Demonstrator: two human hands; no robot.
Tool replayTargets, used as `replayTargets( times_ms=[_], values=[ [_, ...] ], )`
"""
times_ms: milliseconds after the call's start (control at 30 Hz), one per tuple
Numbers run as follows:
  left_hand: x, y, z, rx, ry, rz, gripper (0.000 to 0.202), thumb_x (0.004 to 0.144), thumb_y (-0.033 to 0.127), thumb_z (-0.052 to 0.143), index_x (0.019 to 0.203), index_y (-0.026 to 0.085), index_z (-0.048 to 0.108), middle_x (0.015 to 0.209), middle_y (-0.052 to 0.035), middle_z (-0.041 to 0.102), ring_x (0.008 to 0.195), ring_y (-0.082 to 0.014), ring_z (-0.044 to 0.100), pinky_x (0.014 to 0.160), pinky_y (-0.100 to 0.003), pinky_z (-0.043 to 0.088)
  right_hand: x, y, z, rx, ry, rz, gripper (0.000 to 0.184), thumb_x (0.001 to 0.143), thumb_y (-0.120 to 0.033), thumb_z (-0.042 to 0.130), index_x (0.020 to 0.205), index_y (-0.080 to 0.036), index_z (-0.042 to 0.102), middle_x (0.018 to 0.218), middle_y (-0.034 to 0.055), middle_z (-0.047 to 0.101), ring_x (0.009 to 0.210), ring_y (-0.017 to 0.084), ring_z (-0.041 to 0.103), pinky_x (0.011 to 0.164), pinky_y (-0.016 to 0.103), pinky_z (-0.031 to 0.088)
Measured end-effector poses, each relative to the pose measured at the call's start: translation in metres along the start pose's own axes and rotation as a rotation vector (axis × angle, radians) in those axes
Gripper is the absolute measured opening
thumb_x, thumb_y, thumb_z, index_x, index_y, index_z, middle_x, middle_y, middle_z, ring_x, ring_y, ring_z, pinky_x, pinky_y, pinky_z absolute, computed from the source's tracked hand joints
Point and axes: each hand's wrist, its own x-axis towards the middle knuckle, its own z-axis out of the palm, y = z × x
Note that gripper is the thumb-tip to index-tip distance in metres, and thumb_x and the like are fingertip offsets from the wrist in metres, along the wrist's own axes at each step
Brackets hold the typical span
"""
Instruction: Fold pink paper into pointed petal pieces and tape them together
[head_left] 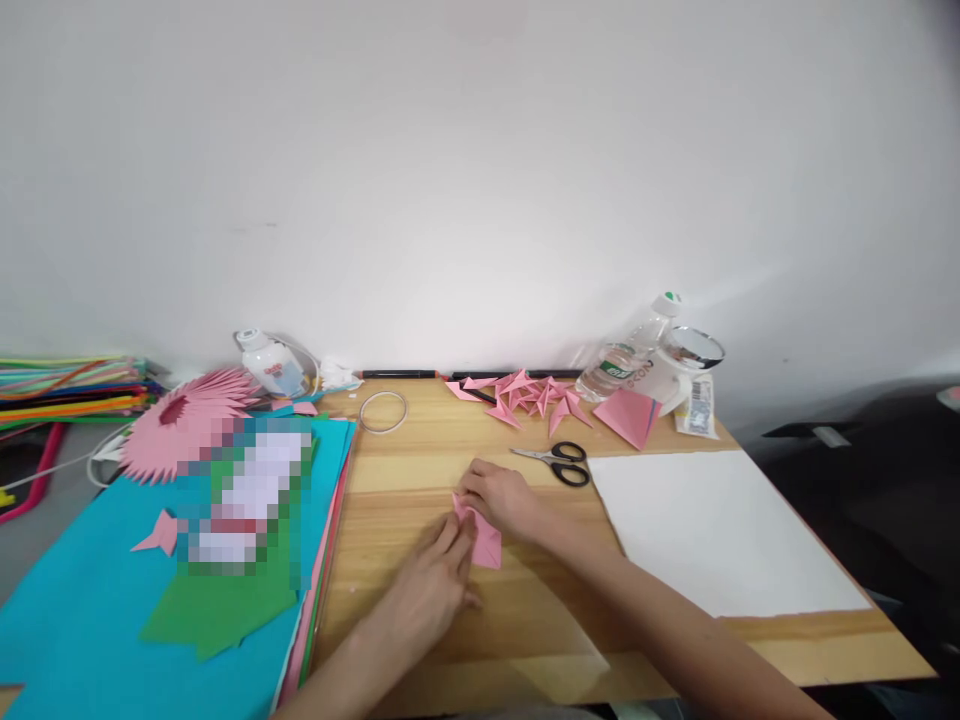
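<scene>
A small piece of pink paper (487, 545) with crease lines lies on the wooden table between my hands. My left hand (442, 565) presses on its left edge, fingers bent and close together. At the paper's upper edge, the bent fingers of my right hand (499, 492) pinch or press it from above; the fingertips are partly hidden. Just beyond my right hand lie scissors (559, 462) with black handles. Several folded pink paper pieces (529, 393) are heaped further back near the wall.
Blue paper sheets (97, 580) with green paper (225, 620) cover the left side, beside a pink folded-paper ring (214, 405). White paper (720, 530) lies right. A water bottle (619, 360), a mug (679, 385) and a pink paper square (630, 418) stand or lie at the back right.
</scene>
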Motion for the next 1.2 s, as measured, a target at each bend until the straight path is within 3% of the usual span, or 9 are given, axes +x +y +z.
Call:
replayTargets(
  times_ms=[300,533,700,867,1033,1200],
  values=[
    [0.0,0.0,-0.006,0.031,0.016,0.01,0.057,0.08,0.046,0.051,0.114,0.001,0.057,0.126,-0.0215,0.051,0.121,-0.0303,0.041,0.102,-0.036,0.029,0.017,-0.008,-0.003,-0.022,-0.038,-0.029,0.022,0.087,-0.02,0.044,0.075,-0.019,0.063,0.082,0.0001,0.057,0.066,0.009,0.054,0.054,0.022,0.028],
    [0.003,0.001,-0.014,-0.032,-0.069,-0.027,0.055,0.079,0.044,0.053,0.116,0.003,0.056,0.128,-0.02,0.05,0.12,-0.0286,0.043,0.101,-0.036,0.032,0.033,-0.002,-0.01,0.082,0.015,-0.086,0.016,0.084,-0.018,0.047,0.081,-0.015,0.062,0.083,0.0018,0.06,0.075,0.011,0.053,0.063,0.02,0.034],
    [0.003,0.0,-0.023,-0.086,-0.063,-0.054,0.054,0.08,0.044,0.051,0.117,0.005,0.055,0.129,-0.0188,0.049,0.124,-0.0281,0.039,0.103,-0.038,0.031,0.024,0.006,-0.019,0.128,-0.029,-0.115,0.016,0.08,-0.017,0.049,0.075,-0.013,0.064,0.07,-0.0001,0.06,0.066,0.011,0.052,0.058,0.018,0.036],
    [0.0,-0.009,-0.024,-0.192,-0.015,-0.06,0.047,0.079,0.043,0.054,0.115,0.013,0.057,0.128,-0.0128,0.051,0.131,-0.0296,0.026,0.107,-0.043,0.025,0.01,0.001,-0.019,0.101,-0.045,-0.071,0.015,0.076,-0.014,0.054,0.073,-0.018,0.068,0.079,0.0026,0.063,0.075,0.014,0.056,0.063,0.02,0.036],
    [-0.001,-0.015,-0.021,-0.239,-0.022,-0.065,0.057,0.077,0.046,0.055,0.122,0.012,0.05,0.13,-0.0151,0.048,0.13,-0.0308,0.029,0.106,-0.046,0.027,0.005,-0.004,-0.018,0.051,-0.049,-0.028,0.013,0.077,-0.017,0.055,0.075,-0.019,0.067,0.084,0.0031,0.064,0.074,0.014,0.057,0.061,0.022,0.035],
    [-0.004,-0.017,-0.023,-0.25,-0.004,-0.101,0.054,0.076,0.042,0.058,0.123,0.017,0.049,0.136,-0.0174,0.038,0.127,-0.0303,0.034,0.102,-0.046,0.033,0.001,-0.001,-0.017,0.01,-0.054,-0.051,0.012,0.081,-0.019,0.054,0.079,-0.019,0.066,0.085,0.0037,0.064,0.082,0.016,0.058,0.066,0.022,0.036]
  ],
)
